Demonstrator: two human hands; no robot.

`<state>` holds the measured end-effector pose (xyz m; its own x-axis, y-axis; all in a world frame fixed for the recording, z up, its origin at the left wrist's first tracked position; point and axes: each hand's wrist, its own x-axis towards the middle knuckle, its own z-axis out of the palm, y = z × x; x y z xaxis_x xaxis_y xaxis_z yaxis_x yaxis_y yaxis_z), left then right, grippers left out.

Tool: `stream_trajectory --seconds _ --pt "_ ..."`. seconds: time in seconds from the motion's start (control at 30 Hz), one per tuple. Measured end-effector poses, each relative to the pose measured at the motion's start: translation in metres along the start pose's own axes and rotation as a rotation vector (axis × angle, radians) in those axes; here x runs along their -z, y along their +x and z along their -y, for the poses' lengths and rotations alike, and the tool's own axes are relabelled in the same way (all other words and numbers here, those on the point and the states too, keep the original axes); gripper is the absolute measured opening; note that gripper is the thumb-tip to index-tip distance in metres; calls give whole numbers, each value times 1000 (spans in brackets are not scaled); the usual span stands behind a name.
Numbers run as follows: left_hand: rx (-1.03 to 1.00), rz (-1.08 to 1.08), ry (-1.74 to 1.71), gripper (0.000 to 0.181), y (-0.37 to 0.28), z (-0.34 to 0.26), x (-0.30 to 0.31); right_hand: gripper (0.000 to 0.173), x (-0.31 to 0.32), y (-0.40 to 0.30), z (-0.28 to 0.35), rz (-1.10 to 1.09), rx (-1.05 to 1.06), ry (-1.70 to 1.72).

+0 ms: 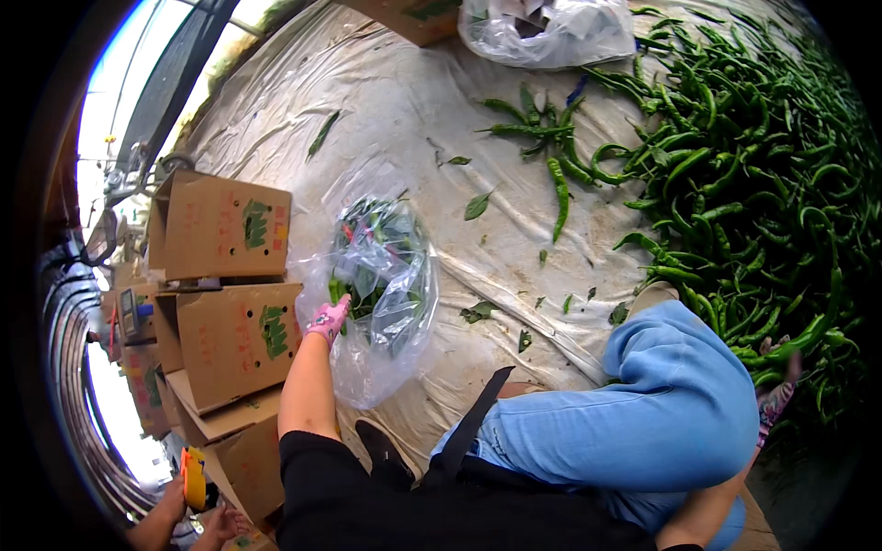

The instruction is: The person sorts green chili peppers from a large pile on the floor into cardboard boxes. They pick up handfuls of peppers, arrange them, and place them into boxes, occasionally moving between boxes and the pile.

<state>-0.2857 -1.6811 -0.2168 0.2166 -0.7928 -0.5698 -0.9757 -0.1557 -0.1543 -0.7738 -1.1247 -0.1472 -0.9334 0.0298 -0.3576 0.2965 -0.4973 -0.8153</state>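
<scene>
My left hand, in a pink floral glove, is at the side of a clear plastic bag lying on the pale ground sheet. Its fingers close on a few green chili peppers that stick out past them. More green peppers and a little red show through the film. Far to the right, my right hand, gloved in a floral print, reaches past my knee into a large heap of long green chili peppers. Its slightly blurred fingers and thumb are around peppers at the heap's near edge.
Printed cardboard cartons are stacked on the left. A co-worker's hands hold a yellow-orange tape dispenser at lower left. Another clear bag lies at the top beside a carton. Loose peppers and leaves dot the sheet.
</scene>
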Motion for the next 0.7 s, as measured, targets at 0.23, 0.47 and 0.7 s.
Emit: stream_trajectory --seconds 0.23,0.47,0.7 --pt "-583 167 -170 46 -44 -173 -103 36 -2 -1 12 35 87 30" --pt "-877 849 -56 22 -74 -275 -66 38 6 14 -8 -18 29 -16" --pt "-914 591 1061 47 -165 -390 -3 39 0 51 -50 -105 -92 22"
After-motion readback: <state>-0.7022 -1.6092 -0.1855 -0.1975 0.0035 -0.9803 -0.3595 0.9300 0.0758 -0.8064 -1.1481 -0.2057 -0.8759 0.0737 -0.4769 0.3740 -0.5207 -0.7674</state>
